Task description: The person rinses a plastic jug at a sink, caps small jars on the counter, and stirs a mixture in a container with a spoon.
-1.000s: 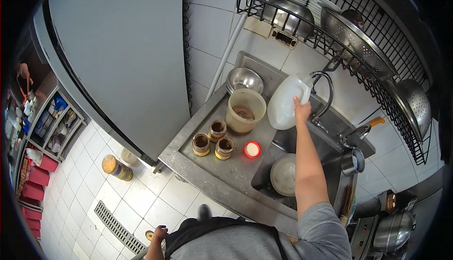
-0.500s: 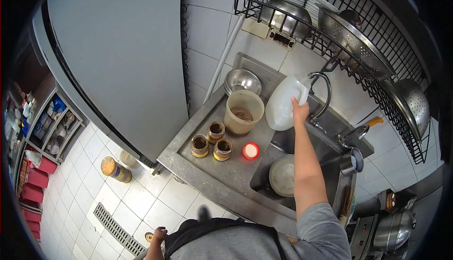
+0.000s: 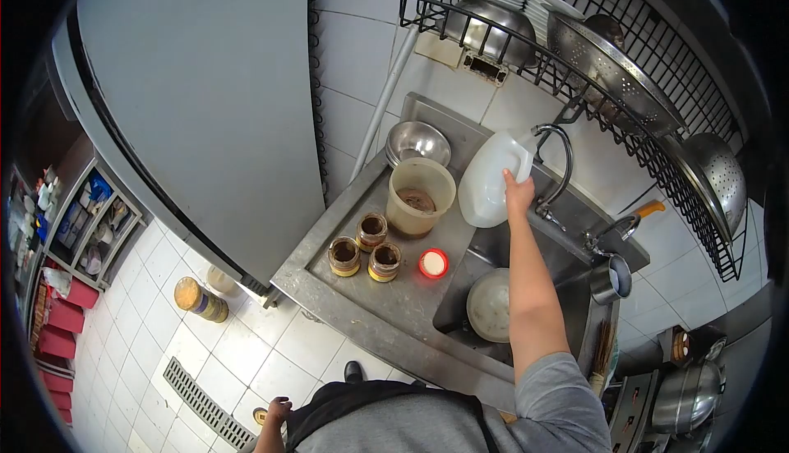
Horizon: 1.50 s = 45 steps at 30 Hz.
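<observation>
My right hand is closed around the handle of a translucent white plastic jug. The jug leans over the sink's back left corner, its neck by the spout of the curved faucet. Below my right forearm, a pale round bowl lies in the sink basin. Down by my side hangs my left hand, its fingers loosely bent with nothing visible in them. On the steel drainboard stand several things: three open jars with brown residue, a red-rimmed lid and a translucent tub with brown residue inside.
A metal bowl stands behind the tub. Overhead, a black wire rack holds plates and colanders. A tall grey panel rises at left. On the tiled floor are a large jar and a drain grate.
The jug stays in my right hand at the faucet with almost no movement. The view has shifted slightly, and a dark shoe shows more clearly below.
</observation>
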{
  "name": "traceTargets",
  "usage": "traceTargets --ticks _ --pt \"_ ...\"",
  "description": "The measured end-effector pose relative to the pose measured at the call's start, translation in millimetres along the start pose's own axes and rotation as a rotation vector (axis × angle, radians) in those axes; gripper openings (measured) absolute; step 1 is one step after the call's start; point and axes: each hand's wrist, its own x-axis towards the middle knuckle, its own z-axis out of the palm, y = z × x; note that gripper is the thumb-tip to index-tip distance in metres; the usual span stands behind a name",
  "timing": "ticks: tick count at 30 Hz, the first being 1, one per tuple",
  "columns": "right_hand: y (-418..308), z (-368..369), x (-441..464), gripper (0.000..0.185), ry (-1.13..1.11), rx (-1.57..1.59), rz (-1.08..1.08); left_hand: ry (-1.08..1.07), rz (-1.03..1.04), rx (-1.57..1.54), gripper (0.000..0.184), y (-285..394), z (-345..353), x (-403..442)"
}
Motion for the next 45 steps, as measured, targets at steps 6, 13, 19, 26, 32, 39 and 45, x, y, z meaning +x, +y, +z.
traceTargets --ticks 6,13,19,26,32,39,45 --pt "1.9 1.5 0.8 0.039 0.02 -0.007 -0.033 0.0 0.023 0.057 0.041 -5.2 -0.5 6.4" --pt "-0.1 0.0 -0.7 0.039 0.022 0.024 -0.049 -0.003 -0.011 0.032 0.04 1.8 -1.1 3.8" --pt "-2.2 -0.8 -0.5 0.041 0.026 -0.022 -0.027 -0.005 -0.006 0.05 0.039 5.9 -2.4 2.6" --pt "-0.9 -0.2 -0.7 0.042 0.021 0.009 -0.032 -0.01 -0.027 0.041 0.041 4.1 -3.2 5.8" --pt "-7.8 -4.8 -2.3 0.043 -0.001 -0.003 -0.024 -0.007 -0.032 0.007 0.04 2.2 -2.3 7.0" --pt "1.6 0.5 1.1 0.043 0.022 -0.03 -0.044 0.0 -0.018 0.047 0.04 -1.9 -1.3 4.1" --pt "-1.0 0.0 0.0 0.043 0.019 -0.017 -0.02 -0.009 -0.009 0.098 0.04 -2.5 -2.4 -2.3"
